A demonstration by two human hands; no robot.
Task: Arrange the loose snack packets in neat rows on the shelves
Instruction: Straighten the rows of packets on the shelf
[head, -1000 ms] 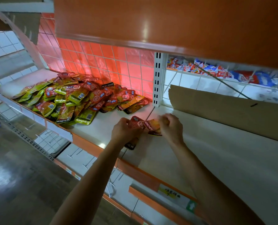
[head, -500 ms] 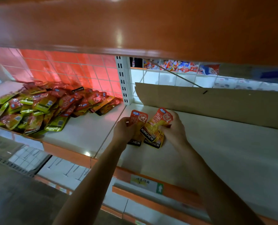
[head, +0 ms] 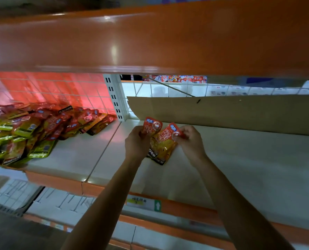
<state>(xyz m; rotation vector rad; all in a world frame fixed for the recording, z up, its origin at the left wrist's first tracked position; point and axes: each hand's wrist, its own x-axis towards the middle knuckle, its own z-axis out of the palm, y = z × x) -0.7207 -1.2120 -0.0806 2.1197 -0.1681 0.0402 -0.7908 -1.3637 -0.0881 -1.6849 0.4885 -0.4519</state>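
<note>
Low over the white shelf (head: 240, 168), the left hand (head: 137, 143) has its fingers curled round 1 red-and-yellow snack packet (head: 152, 125). The right hand (head: 191, 141) pinches the top corner of a 2nd packet (head: 165, 141), which overlaps the first. Farther off to the left a loose pile of packets (head: 32, 130) lies heaped on the shelf, and a cardboard sheet (head: 240, 112) stands along the back.

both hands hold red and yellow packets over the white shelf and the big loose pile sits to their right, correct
Not quite. The left hand and right hand do hold red-and-yellow foil packets over the white shelf, but the head view shows the heap of loose red, yellow and green snack packets lying to their left, not their right.
</note>
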